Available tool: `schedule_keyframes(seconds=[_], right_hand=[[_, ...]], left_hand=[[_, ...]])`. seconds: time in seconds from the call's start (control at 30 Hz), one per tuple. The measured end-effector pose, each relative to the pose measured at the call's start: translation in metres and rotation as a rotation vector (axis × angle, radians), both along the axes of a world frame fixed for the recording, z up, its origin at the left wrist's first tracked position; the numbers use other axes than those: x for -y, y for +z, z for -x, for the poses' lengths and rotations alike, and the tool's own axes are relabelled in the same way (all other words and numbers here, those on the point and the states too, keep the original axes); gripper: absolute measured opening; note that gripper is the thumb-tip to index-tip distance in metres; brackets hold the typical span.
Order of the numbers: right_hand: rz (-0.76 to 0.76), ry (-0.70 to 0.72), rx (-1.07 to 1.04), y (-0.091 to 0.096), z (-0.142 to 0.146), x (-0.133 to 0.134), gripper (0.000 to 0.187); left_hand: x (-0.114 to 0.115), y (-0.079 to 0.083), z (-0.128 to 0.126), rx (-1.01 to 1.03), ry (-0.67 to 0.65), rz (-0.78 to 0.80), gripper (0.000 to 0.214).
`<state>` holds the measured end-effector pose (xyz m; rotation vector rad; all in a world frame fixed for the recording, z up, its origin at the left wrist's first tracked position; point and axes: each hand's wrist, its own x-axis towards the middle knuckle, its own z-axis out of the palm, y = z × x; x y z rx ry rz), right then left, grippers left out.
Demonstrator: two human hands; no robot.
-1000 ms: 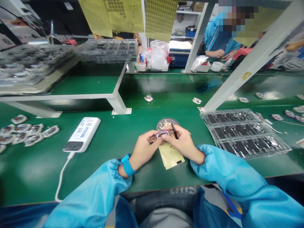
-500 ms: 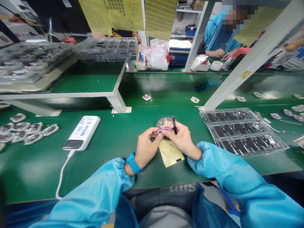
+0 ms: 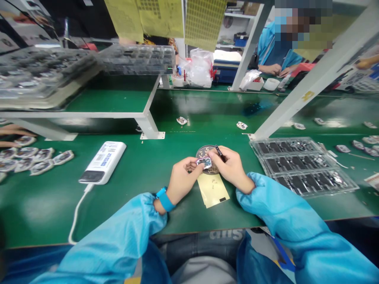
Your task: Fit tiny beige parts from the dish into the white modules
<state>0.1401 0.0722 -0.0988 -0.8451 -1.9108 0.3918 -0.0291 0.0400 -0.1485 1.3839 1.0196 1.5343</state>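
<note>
My left hand (image 3: 185,177) pinches a small electronic casing (image 3: 204,163) between thumb and fingers. The casing has a pale rim with a purple edge, and its inner side with grey parts faces me. My right hand (image 3: 232,167) is closed around a slim black tool (image 3: 218,151) with white lettering; its lower end is hidden. The right fingertips also touch the casing's upper right edge. Under both hands sits a round dark dish (image 3: 203,150) holding tiny parts. A yellow paper sheet (image 3: 211,191) with small specks on it lies just in front.
A white power bank (image 3: 102,163) with a cable lies left. Beyond it are several similar casings (image 3: 41,159) and another person's hand (image 3: 12,132). Clear trays (image 3: 304,165) of dark parts stand right. Shelf legs (image 3: 151,126) and a slanted post (image 3: 281,86) rise behind.
The casing has turned from edge-on so its inner side shows. My right hand has shifted slightly and the black tool leans more. Another person's hand has appeared at the far left.
</note>
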Motion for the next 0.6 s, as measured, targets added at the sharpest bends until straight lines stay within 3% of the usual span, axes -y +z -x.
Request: schedule_keyframes(seconds=[0.23,0.6], right_hand=[[-0.242,0.109,0.139,0.005,-0.011,-0.001,0.008],[-0.315,0.240,0.229,-0.005,-0.015,-0.004,0.016]], left_hand=[[0.002,0.001,0.006,-0.339,0.190,-0.262,0.010],[0.000,-0.004,0.007,-0.434,0.233,-0.365,0.012]])
